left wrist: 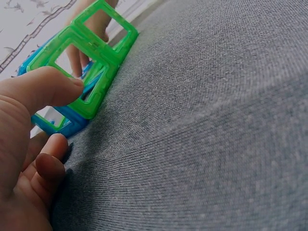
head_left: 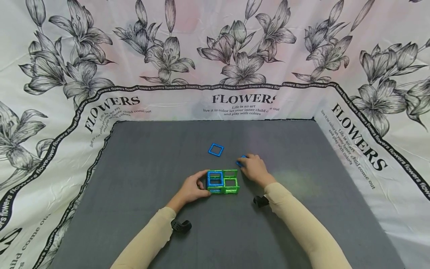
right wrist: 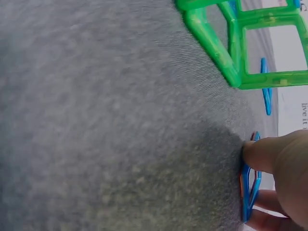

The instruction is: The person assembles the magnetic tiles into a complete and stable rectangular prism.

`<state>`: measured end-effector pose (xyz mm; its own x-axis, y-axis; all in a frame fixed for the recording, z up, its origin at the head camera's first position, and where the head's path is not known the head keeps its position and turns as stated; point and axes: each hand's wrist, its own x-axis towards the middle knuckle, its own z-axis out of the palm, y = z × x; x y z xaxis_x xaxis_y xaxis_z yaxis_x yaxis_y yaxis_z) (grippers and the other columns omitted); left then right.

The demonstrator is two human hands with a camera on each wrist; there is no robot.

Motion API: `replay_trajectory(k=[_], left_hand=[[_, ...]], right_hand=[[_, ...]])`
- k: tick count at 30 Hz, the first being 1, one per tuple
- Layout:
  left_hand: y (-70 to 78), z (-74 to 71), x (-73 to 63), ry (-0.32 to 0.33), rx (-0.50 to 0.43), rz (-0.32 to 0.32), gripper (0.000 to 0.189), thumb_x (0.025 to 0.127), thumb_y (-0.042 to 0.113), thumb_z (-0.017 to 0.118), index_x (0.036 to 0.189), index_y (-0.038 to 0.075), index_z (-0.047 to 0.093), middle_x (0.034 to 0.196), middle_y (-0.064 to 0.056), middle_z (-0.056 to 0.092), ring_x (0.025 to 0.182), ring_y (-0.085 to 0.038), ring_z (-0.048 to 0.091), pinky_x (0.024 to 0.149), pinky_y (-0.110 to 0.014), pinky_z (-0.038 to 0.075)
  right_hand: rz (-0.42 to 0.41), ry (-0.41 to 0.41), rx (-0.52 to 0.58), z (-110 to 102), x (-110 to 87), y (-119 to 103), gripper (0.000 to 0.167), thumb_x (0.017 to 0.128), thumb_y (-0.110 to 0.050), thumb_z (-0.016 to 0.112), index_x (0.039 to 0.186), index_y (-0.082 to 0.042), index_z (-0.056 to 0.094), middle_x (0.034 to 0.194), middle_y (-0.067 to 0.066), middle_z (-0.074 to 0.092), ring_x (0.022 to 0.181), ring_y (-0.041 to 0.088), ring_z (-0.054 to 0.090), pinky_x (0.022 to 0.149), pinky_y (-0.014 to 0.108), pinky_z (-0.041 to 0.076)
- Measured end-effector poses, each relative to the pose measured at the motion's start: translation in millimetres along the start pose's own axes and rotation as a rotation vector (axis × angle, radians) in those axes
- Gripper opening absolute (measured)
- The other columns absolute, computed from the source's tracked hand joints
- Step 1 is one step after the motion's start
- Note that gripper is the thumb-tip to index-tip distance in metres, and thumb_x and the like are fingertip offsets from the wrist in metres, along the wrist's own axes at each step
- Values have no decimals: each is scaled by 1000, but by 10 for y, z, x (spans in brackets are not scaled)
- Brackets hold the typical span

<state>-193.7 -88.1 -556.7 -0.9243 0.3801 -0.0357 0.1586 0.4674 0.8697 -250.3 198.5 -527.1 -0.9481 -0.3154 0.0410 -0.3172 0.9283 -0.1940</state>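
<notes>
A small box-like structure of green and blue magnetic tiles point(head_left: 223, 180) stands on the grey cloth. My left hand point(head_left: 192, 188) grips its left end, thumb on the near side and fingers round the back. The green frames point(left wrist: 114, 57) show close up in the left wrist view, with a blue tile at the gripped end. To the right and slightly beyond, my right hand point(head_left: 256, 170) pinches a blue square tile point(right wrist: 246, 192) low over the cloth. Its fingers cover part of that tile in the head view.
Another blue square tile point(head_left: 210, 147) lies flat on the grey cloth point(head_left: 161, 149), beyond the structure. White fabric point(head_left: 181, 104) printed with flowers and lettering rises along the back and both sides. A black wrist device point(head_left: 181, 226) hangs under the left sleeve.
</notes>
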Motion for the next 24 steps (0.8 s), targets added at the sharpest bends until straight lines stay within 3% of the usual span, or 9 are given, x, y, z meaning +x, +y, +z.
replay_trajectory(k=[10, 24], left_hand=[[-18, 9, 9, -6, -5, 4, 85, 73, 13, 85, 150, 10, 50, 75, -1, 59, 65, -7, 52, 65, -23, 43], [2, 10, 6, -1, -16, -8, 85, 73, 12, 85, 151, 12, 50, 73, 0, 59, 63, -7, 52, 62, -23, 43]], right_hand=[[-90, 32, 54, -42, -150, 11, 34, 92, -8, 68, 125, -10, 73, 125, 28, 66, 102, 46, 61, 80, 58, 52], [-162, 40, 148, -205, -190, 2, 33, 92, -10, 70, 125, -6, 73, 131, 26, 64, 115, 45, 60, 95, 58, 50]])
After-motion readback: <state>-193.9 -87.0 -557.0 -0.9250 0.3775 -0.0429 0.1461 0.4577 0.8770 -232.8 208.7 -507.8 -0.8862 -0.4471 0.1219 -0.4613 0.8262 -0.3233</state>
